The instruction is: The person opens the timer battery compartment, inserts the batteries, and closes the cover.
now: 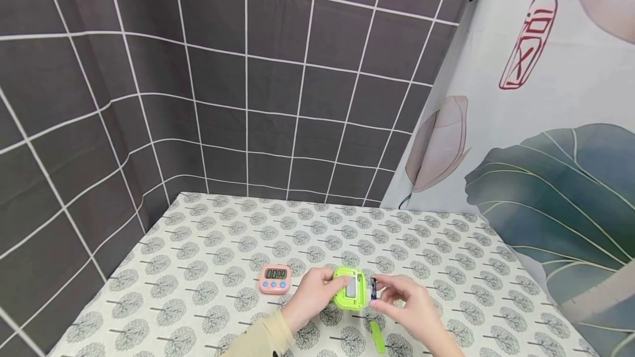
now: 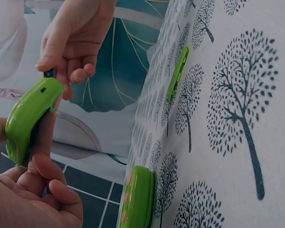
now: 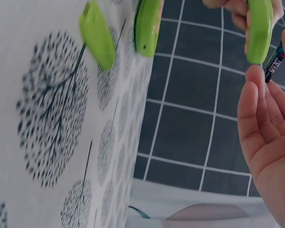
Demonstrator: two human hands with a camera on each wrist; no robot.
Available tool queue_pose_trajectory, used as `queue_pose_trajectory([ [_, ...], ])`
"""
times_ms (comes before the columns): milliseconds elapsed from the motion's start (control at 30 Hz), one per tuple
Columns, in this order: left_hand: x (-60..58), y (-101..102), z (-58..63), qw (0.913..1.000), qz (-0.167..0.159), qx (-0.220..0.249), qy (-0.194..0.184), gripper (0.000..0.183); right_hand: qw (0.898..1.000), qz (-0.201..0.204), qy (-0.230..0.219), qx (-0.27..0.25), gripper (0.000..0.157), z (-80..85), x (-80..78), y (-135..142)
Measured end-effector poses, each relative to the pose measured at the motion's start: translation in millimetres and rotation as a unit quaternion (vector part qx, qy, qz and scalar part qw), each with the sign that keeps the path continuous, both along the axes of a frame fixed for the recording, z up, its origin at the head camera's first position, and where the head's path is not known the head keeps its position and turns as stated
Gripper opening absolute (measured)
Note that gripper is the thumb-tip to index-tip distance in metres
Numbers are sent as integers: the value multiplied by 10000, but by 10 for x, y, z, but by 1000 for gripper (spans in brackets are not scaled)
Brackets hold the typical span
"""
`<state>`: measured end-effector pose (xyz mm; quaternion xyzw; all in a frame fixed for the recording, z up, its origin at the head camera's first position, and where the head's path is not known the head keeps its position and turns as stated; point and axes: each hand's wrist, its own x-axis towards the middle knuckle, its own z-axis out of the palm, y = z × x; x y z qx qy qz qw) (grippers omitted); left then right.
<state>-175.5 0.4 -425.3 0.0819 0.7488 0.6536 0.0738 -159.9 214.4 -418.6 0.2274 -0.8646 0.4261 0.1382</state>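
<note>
My left hand [image 1: 313,296] holds a lime-green digital timer [image 1: 353,303], its back facing up and a battery compartment uncovered along the right side. Between the thumb and fingers of my right hand [image 1: 408,303] is a small dark battery [image 1: 373,288], held upright just off that side. The right wrist view shows the battery [image 3: 275,61] with light lettering, close to the timer's end. In the left wrist view only its dark tip [image 2: 48,73] shows. A narrow green battery cover [image 1: 377,336] lies on the table below the hands.
A pink timer [image 1: 275,279] with blue buttons lies to the left of my left hand. Both wrist views also show a green device [image 2: 138,197] with pinkish buttons on the tree-print tablecloth [image 1: 213,269]. Dark gridded cloth [image 1: 278,87] hangs behind.
</note>
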Motion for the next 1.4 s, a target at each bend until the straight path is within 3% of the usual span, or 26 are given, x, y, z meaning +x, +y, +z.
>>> queue_pose_trajectory([
  [433,-2,0,2,10000,19,-15,43,22,9908,660,1179,80,44,9,12,-127],
  [867,-6,13,6,10000,51,-16,47,20,9842,825,1535,308,44,6,14,-172],
  [1100,-5,0,-4,9999,48,-89,111,22,9849,562,1600,342,34,5,30,-189],
  [1233,-5,-2,-6,9999,-11,-69,126,23,9909,319,1267,320,39,7,42,-203],
  [1400,0,3,6,9997,-108,-107,172,25,9994,260,-226,-26,66,35,58,-193],
])
